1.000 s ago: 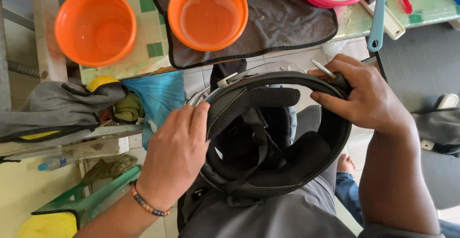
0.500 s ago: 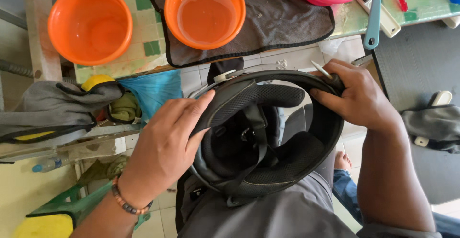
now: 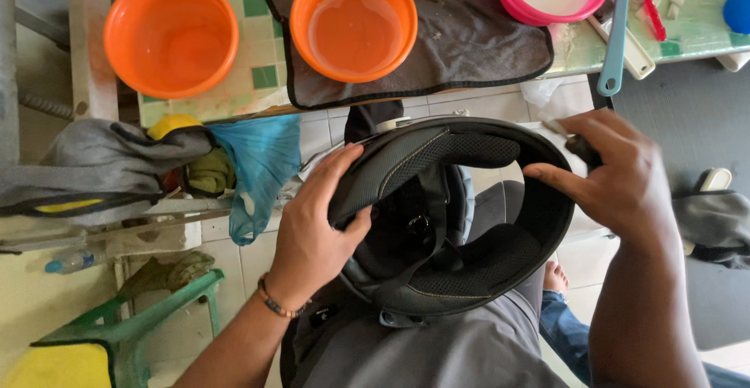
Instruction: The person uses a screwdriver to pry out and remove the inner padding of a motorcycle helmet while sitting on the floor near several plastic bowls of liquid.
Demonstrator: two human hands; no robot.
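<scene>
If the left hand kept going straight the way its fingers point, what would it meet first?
Probably the helmet's dark inner padding: the left hand already grips the rim, fingers aimed up and right across it. Depth is unclear.

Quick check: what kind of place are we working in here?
Probably a small informal cleaning or repair spot: an upturned helmet, orange basins of water on a tiled table, and a dark cloth.

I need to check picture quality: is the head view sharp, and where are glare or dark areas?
Head view: mostly sharp, in soft daylight; the helmet interior is dark, so padding detail is weak; mild sheen on water in the orange bowl; left hand and right hand show no motion blur; edges bend slightly.
</scene>
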